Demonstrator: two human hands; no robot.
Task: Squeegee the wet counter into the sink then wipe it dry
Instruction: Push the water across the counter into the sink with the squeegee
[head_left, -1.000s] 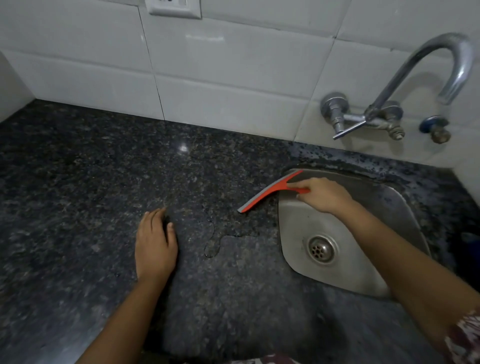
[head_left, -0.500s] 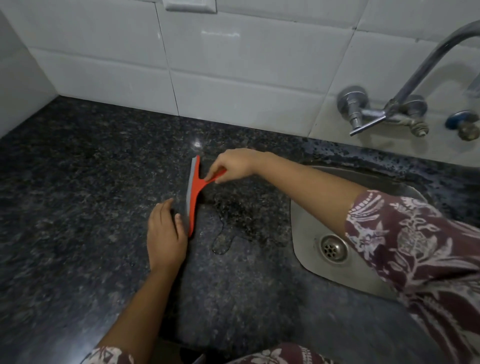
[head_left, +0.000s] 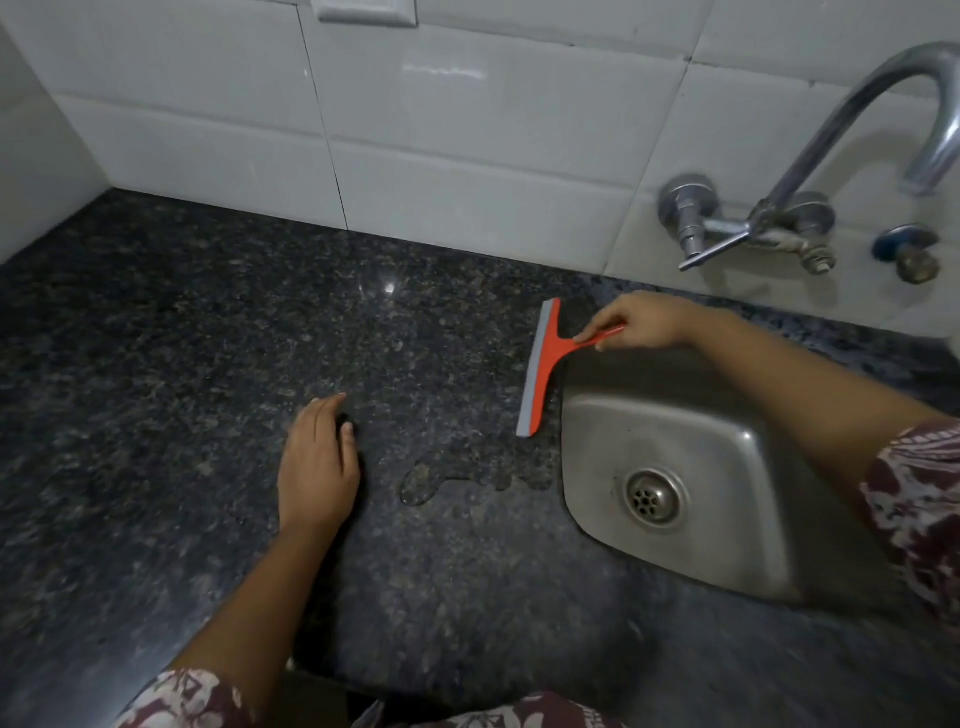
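Squeegee, red with a grey rubber blade, appears to rest on the dark granite table just beside the left rim of the steel sink. Its blade runs from the back edge toward the front, roughly parallel to that rim. The right grip pinches the thin handle between thumb and fingertips and reaches in over the sink's back corner. That hold probably lets the blade be drawn sideways so the water drops over the rim.

The left grip holds nothing. It lies flat with relaxed fingers near the middle of the table, well apart from the blade, probably as a brace.

A ragged puddle sits just in front of the blade's near end, reaching close to the sink rim. This stroke seems to miss it, so another pass looks necessary before drying. No cloth is in view.
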